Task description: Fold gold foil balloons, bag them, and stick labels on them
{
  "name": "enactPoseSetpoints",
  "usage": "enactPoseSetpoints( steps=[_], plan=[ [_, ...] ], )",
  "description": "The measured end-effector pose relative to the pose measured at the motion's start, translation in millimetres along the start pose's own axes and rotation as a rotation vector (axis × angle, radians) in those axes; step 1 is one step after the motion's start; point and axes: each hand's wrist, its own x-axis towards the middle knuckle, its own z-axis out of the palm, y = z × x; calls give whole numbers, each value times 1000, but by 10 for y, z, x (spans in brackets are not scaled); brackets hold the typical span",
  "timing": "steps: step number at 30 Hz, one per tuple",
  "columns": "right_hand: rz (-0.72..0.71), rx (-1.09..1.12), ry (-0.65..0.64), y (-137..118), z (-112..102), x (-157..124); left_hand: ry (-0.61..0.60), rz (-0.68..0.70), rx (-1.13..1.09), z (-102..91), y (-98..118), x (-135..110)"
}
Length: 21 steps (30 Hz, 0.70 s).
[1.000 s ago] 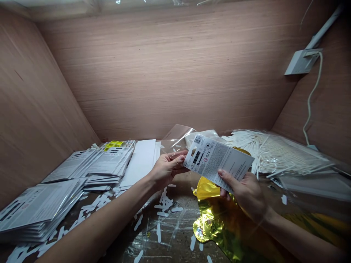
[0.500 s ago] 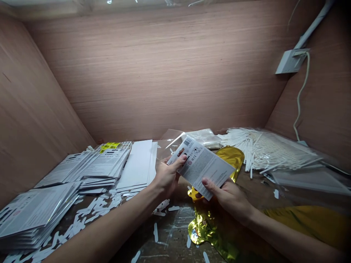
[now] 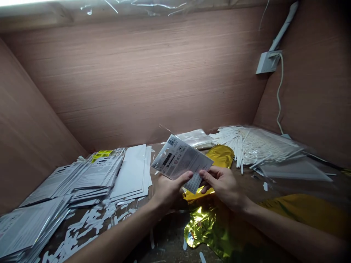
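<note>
Both hands are on 1 card (image 3: pixel 182 160), held above the middle of the worktop (image 3: pixel 245 186), clear of its surface. The card is tilted, printed face toward the camera, barcode at its upper left corner.

Left hand (image 3: pixel 168 190): closed, thumb flat on the card's face near the lower edge; its other fingers are largely hidden behind. Right hand (image 3: pixel 226 186): closed, thumb and fingers pinching the card's lower right end.

Below and behind the card lies crumpled gold foil (image 3: pixel 201 226), running from the mid-worktop toward the near side. A 2nd gold piece (image 3: pixel 298 213) lies toward the right edge, partly behind the right forearm.

Left edge: overlapping piles of printed packs (image 3: pixel 93 179), with a yellow label (image 3: pixel 102 155) near the back left corner. Blank cards (image 3: pixel 131 171) lie just right of the packs. Small white cut-outs (image 3: pixel 82 226) are scattered in front of these.

Back edge: clear bags (image 3: pixel 194 138) at the middle; a heap of white sticks (image 3: pixel 263 146), partly under clear film, toward the back right corner. Clear plastic (image 3: pixel 296 170) lies in front of the sticks.
</note>
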Motion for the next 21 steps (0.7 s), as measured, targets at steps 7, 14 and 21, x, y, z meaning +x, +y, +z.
enactPoseSetpoints(
  steps=[7, 14, 21],
  plan=[
    [112, 114, -65, -22, 19, 4, 100, 85, -166, -154, 286, 229],
    [113, 76, 7, -20, 52, -68, 97, 134, -67, -75, 73, 83],
    [92, 120, -3, -2, 68, -80, 77, 148, -74, -20, 91, 43]
  ],
)
